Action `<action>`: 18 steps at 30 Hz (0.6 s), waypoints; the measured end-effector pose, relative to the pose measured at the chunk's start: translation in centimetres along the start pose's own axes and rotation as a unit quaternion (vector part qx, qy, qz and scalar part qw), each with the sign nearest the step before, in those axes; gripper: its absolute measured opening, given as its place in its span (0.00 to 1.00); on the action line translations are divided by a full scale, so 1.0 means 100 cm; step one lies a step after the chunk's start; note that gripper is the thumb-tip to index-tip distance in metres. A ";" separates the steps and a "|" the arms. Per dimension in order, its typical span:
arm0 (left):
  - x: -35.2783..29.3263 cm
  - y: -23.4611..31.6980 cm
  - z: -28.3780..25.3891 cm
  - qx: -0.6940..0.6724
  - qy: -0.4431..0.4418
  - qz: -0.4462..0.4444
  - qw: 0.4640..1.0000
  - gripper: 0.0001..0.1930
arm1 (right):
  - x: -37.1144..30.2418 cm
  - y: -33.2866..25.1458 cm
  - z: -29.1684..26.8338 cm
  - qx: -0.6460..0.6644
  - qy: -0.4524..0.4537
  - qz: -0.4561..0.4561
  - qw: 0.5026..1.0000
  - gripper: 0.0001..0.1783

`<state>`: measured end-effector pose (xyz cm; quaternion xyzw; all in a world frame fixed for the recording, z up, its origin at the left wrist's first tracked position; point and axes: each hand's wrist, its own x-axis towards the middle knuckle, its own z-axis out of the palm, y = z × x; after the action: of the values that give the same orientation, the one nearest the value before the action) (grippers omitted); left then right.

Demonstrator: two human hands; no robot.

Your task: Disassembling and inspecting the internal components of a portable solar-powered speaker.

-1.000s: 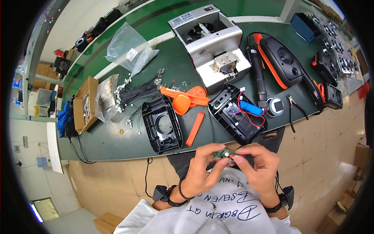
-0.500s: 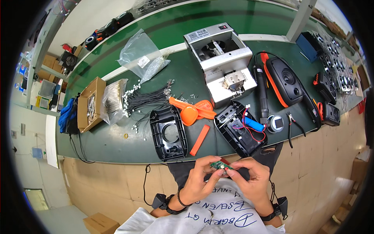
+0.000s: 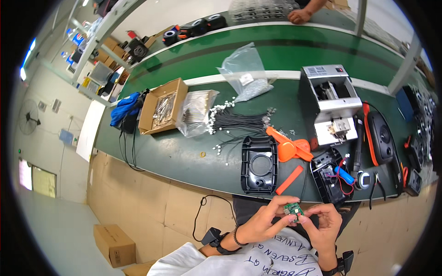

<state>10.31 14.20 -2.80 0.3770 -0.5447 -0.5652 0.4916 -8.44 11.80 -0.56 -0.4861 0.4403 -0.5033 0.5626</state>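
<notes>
While the left hand [image 3: 271,218] and right hand [image 3: 325,221] pinch a green circuit board [image 3: 293,209] between their fingers, just off the near edge of the counter [image 3: 177,161], an orange strip [image 3: 289,180] lies beyond it, a black frame [image 3: 246,166] to its left; rightward sits an open housing [image 3: 323,180] with a blue cylinder [image 3: 344,175], possibly a battery.

I can see the left hand [image 3: 268,219] angled inward, its fingers [image 3: 282,202] curled above and its thumb [image 3: 281,225] below, pinched together. The right hand [image 3: 325,221] faces it in a matching pinch, fingers bent. The two thumb tips sit near each other. The left forearm [image 3: 209,250] slants across; the right forearm [image 3: 327,258] points more straight ahead.
</notes>
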 end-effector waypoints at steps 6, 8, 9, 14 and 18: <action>-0.013 0.004 -0.014 -0.018 0.049 -0.007 0.999 0.22 | 0.010 0.010 0.014 -0.050 -0.077 -0.062 0.994 0.12; -0.015 0.006 -0.013 -0.058 0.103 -0.010 0.993 0.22 | 0.016 0.000 0.030 0.001 -0.064 0.005 0.998 0.11; -0.014 0.009 -0.014 -0.067 0.128 -0.009 0.989 0.23 | 0.019 0.002 0.035 -0.022 -0.079 -0.021 0.996 0.13; -0.010 0.010 -0.014 -0.114 0.180 -0.031 0.977 0.23 | 0.034 -0.005 0.039 -0.222 -0.128 -0.217 0.942 0.18; -0.006 0.012 -0.007 -0.049 0.175 -0.006 0.983 0.23 | 0.032 -0.015 0.036 -0.215 -0.114 -0.219 0.945 0.19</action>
<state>11.27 14.66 -1.79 0.4487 -0.4198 -0.5193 0.5940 -4.79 8.92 1.41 -0.7343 0.3535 -0.4486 0.3668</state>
